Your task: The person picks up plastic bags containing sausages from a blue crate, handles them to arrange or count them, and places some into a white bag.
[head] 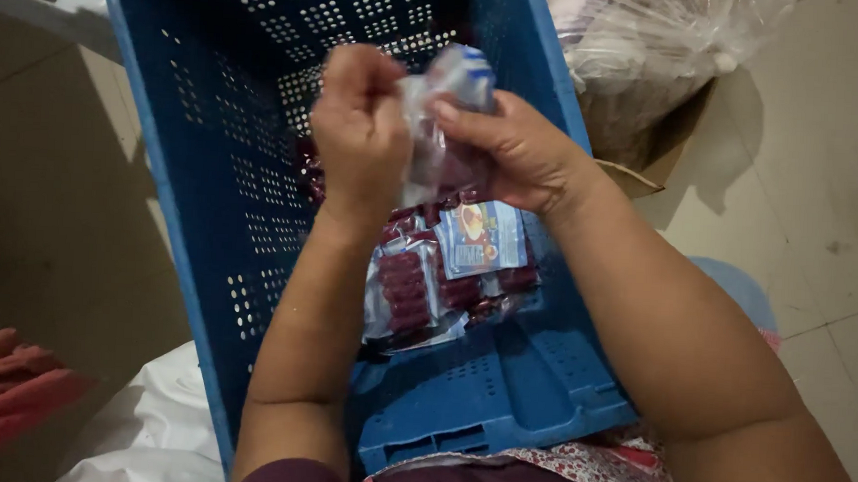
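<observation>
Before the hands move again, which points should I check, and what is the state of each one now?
1. Left hand grips the clear packet: ok.
2. Right hand grips the same packet: ok.
3. Packet held over the blue crate, not outside it: ok.
4. Packets of dark red sausages lie inside the crate: ok.
5. Held packet sealed or open: cannot tell.
6. Plastic bag beside the crate stays apart from the hands: ok.

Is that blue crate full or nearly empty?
Nearly empty. The blue crate shows mostly bare perforated walls and floor, with only a few clear packets of dark red sausages lying near the middle.
</observation>
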